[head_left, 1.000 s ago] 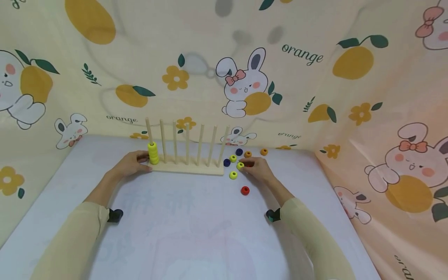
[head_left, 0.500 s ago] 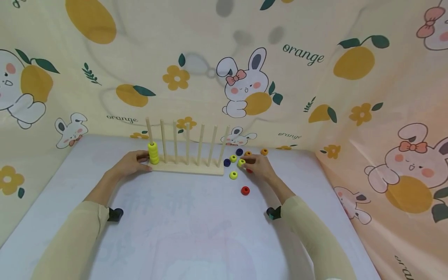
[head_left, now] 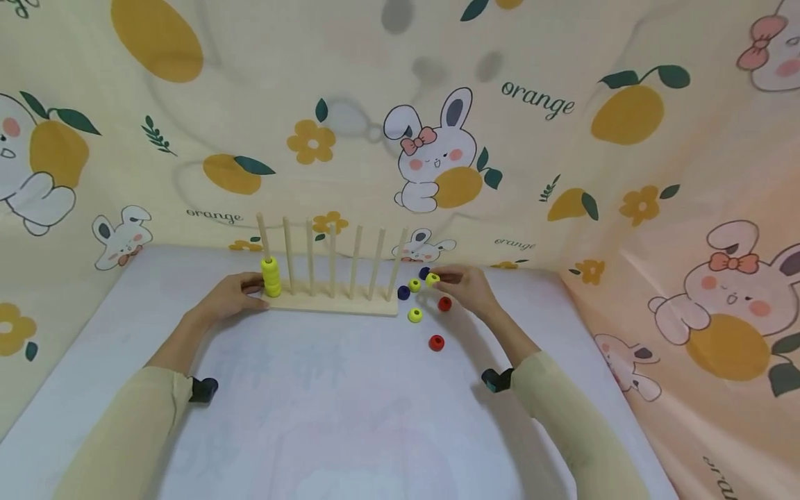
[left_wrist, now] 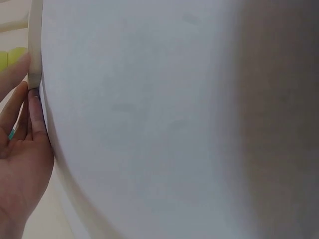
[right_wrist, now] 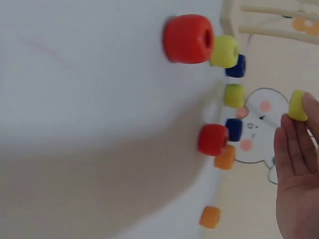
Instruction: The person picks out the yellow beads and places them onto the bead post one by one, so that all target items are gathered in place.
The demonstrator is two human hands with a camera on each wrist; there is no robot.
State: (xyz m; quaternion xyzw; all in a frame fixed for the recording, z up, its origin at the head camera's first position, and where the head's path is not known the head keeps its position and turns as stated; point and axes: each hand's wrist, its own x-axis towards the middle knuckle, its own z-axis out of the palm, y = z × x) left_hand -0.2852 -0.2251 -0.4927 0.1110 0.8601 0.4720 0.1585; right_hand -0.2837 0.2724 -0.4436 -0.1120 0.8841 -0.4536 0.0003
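Observation:
A wooden peg rack (head_left: 331,303) with several upright pegs stands toward the back of the table; several yellow beads (head_left: 271,278) are stacked on its leftmost peg. My left hand (head_left: 225,300) grips the left end of the rack's base, its thumb near the stack in the left wrist view. Between thumb and fingertips, my right hand (head_left: 473,288) pinches a yellow bead (right_wrist: 298,105), raised above the table to the right of the rack. Loose beads lie below it: two yellow (head_left: 415,315), two dark blue (head_left: 403,292) and two red (head_left: 437,343).
Two orange beads (right_wrist: 210,217) show in the right wrist view, hidden behind the right hand in the head view. A patterned cloth (head_left: 350,167) rises behind the white table (head_left: 325,410) and along its sides.
My right hand has lifted the yellow bead up off the table, uncovering a red bead and covering the orange ones. My left hand keeps its place at the rack's end.

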